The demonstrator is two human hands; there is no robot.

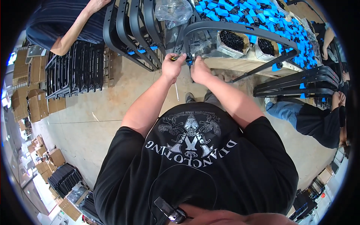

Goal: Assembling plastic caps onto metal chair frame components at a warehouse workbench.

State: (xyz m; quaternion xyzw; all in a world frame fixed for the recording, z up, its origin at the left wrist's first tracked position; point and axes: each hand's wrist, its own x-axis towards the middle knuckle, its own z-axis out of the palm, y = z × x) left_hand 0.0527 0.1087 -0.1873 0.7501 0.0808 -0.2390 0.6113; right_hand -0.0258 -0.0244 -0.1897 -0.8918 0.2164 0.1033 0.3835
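Observation:
My left hand (172, 68) is closed round what looks like a screwdriver (177, 92); a bit of yellow and black shows at the thumb and a thin bright shaft sticks out below the fist. Its thumb and finger reach the end of a black bent tube frame (240, 26) lying at the table edge. My right hand (200, 70) has its fingers closed at the same frame end, by a small blue fitting (190, 62). What exactly the right fingertips grip is hidden.
A heap of blue and black plastic parts (262, 17) covers the table, with two boxes of small black pieces (233, 41) before it. Black frames (135, 30) stand at left, more (300, 82) at right. Co-workers (71, 22) stand on both sides.

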